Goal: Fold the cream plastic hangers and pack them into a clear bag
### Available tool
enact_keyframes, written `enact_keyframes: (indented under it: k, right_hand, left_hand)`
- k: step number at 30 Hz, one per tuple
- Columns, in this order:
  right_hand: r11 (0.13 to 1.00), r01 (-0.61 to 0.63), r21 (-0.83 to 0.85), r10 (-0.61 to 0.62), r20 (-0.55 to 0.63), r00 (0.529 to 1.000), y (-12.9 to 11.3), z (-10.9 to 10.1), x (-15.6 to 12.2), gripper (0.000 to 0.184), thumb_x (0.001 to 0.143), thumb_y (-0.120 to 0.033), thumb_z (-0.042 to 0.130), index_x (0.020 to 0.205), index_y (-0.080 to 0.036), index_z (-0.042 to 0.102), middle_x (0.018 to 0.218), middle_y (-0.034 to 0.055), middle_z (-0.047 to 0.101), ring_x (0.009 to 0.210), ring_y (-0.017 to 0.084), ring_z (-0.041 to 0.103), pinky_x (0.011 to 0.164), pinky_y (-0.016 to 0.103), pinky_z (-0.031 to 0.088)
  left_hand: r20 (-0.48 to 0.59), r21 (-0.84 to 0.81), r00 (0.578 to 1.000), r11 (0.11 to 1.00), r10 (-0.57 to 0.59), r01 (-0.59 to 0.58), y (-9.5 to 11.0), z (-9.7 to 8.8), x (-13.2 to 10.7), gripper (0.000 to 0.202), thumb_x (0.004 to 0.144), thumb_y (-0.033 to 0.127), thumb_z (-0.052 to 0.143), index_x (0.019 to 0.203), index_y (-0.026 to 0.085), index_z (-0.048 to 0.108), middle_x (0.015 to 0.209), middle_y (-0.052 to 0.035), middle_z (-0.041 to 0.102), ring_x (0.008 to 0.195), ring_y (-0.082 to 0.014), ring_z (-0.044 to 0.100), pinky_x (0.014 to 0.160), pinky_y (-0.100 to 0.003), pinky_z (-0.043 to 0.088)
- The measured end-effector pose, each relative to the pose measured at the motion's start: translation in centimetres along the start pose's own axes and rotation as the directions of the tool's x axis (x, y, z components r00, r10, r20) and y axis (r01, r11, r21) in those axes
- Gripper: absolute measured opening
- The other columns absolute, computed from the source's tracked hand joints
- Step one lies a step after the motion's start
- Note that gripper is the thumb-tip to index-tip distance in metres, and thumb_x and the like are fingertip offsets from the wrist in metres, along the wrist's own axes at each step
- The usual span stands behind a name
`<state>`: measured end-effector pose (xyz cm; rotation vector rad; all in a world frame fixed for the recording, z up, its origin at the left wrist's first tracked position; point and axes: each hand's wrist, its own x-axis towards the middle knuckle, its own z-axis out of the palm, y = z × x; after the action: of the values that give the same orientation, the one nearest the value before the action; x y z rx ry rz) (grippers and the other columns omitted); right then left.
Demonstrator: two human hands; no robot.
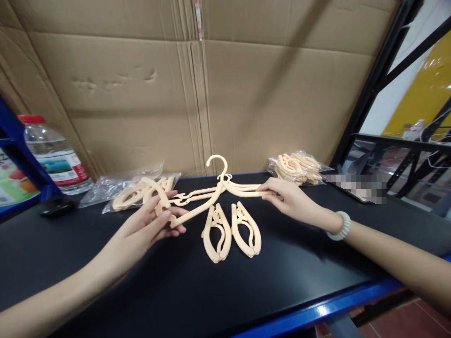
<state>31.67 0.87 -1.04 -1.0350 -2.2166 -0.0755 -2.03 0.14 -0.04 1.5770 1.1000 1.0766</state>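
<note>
A cream plastic folding hanger (201, 208) is spread wide above the black table, its hook (218, 159) pointing up. My left hand (154, 224) is closed around its left arm end, where a folding piece (159, 190) sticks up past the fingers. At the other side my right hand (291, 199) pinches the tip of a right arm. Another spread hanger arm (197, 193) shows just behind, and I cannot tell how the two overlap. In front lie two folded hangers, a left one (207, 244) and a right one (258, 238), side by side.
Clear bags of folded hangers lie behind, one bag (105, 188) at left and another (299, 164) at right. A large bottle (59, 159) and a black mouse (56, 205) stand at left. A phone-like slab (355, 190) lies right. Cardboard (141, 94) walls the back.
</note>
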Motion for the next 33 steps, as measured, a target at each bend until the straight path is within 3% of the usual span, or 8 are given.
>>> enact_keyframes:
  k: [5, 9, 12, 15, 17, 19, 26, 33]
  right_hand:
    - [1.0, 0.029, 0.005, -0.029, 0.01, 1.0, -0.4, 0.3, -0.1, 0.012, 0.092, -0.014, 0.05, 0.099, -0.018, 0.059, 0.089, 0.0045, 0.06, 0.075, 0.016, 0.056, 0.07, 0.03, 0.046]
    - [0.998, 0.055, 0.006, -0.055, 0.02, 0.998, -0.5, 0.2, -0.1, 0.014, 0.091, -0.012, 0.05, 0.099, -0.019, 0.059, 0.089, 0.0039, 0.059, 0.076, 0.016, 0.055, 0.07, 0.03, 0.045]
    - [0.997, 0.078, -0.005, -0.077, 0.042, 0.996, -0.5, 0.2, -0.1, 0.016, 0.092, -0.012, 0.048, 0.101, -0.019, 0.059, 0.089, 0.0047, 0.058, 0.077, 0.017, 0.056, 0.071, 0.031, 0.046]
    - [0.995, 0.086, -0.04, -0.084, 0.057, 0.995, -0.5, 0.1, -0.2, 0.019, 0.094, -0.014, 0.045, 0.104, -0.018, 0.06, 0.092, 0.0069, 0.058, 0.08, 0.019, 0.056, 0.073, 0.033, 0.047]
    - [0.994, 0.084, -0.071, -0.08, 0.057, 0.995, -0.4, 0.1, -0.2, 0.021, 0.095, -0.015, 0.043, 0.107, -0.019, 0.06, 0.093, 0.0076, 0.058, 0.081, 0.019, 0.057, 0.073, 0.034, 0.048]
    - [0.99, 0.093, -0.104, -0.088, 0.059, 0.994, -0.3, 0.1, -0.2, 0.022, 0.095, -0.016, 0.042, 0.107, -0.019, 0.061, 0.092, 0.0076, 0.058, 0.08, 0.02, 0.056, 0.072, 0.034, 0.049]
    - [0.952, 0.167, -0.256, -0.156, 0.064, 0.986, 0.0, -0.3, -0.1, 0.021, 0.095, -0.014, 0.044, 0.104, -0.012, 0.062, 0.088, 0.0088, 0.058, 0.079, 0.02, 0.054, 0.07, 0.033, 0.047]
    - [0.863, 0.124, -0.49, -0.16, -0.033, 0.987, -0.1, -1.0, 0.0, 0.014, 0.093, -0.022, 0.054, 0.096, -0.015, 0.066, 0.084, 0.0078, 0.064, 0.089, 0.025, 0.049, 0.078, 0.039, 0.041]
  left_hand:
    - [0.037, 0.192, 0.989, 0.97, 0.145, -0.15, -0.5, -0.3, 0.1, 0.048, 0.088, 0.049, 0.051, 0.128, 0.021, 0.05, 0.099, -0.007, 0.064, 0.065, -0.0158, 0.059, 0.058, -0.028, 0.053]
    - [0.047, 0.363, 0.987, 0.918, 0.156, -0.162, -0.8, -0.5, 0.0, 0.049, 0.088, 0.052, 0.05, 0.127, 0.023, 0.056, 0.072, -0.0009, 0.062, 0.064, -0.0168, 0.058, 0.064, -0.028, 0.053]
    - [0.018, 0.424, 0.99, 0.896, 0.14, -0.135, -0.6, -0.3, -0.1, 0.047, 0.085, 0.054, 0.054, 0.118, 0.022, 0.063, 0.069, -0.0009, 0.063, 0.064, -0.0177, 0.059, 0.066, -0.029, 0.054]
    - [0.003, 0.353, 0.994, 0.93, 0.108, -0.102, -0.5, 0.0, -0.2, 0.049, 0.077, 0.055, 0.064, 0.114, 0.023, 0.066, 0.098, -0.0047, 0.07, 0.078, -0.0214, 0.065, 0.074, -0.032, 0.057]
    - [0.003, 0.278, 0.996, 0.957, 0.087, -0.084, -0.4, 0.2, -0.3, 0.049, 0.073, 0.052, 0.069, 0.112, 0.023, 0.066, 0.119, -0.0053, 0.066, 0.099, -0.0248, 0.064, 0.087, -0.034, 0.054]
    - [0.001, 0.235, 0.997, 0.969, 0.071, -0.07, -0.4, 0.3, -0.3, 0.049, 0.071, 0.049, 0.071, 0.111, 0.022, 0.066, 0.126, -0.0055, 0.062, 0.112, -0.0263, 0.059, 0.096, -0.035, 0.049]
    - [-0.015, 0.279, 0.995, 0.956, 0.101, -0.092, -0.3, 0.2, 0.0, 0.046, 0.072, 0.048, 0.069, 0.109, 0.021, 0.068, 0.12, -0.0078, 0.065, 0.106, -0.026, 0.061, 0.095, -0.036, 0.048]
    - [-0.092, 0.166, 0.995, 0.986, 0.041, -0.026, -1.0, -0.3, -0.1, 0.04, 0.071, 0.047, 0.074, 0.1, 0.02, 0.068, 0.09, -0.0023, 0.071, 0.076, -0.0143, 0.064, 0.076, -0.02, 0.052]
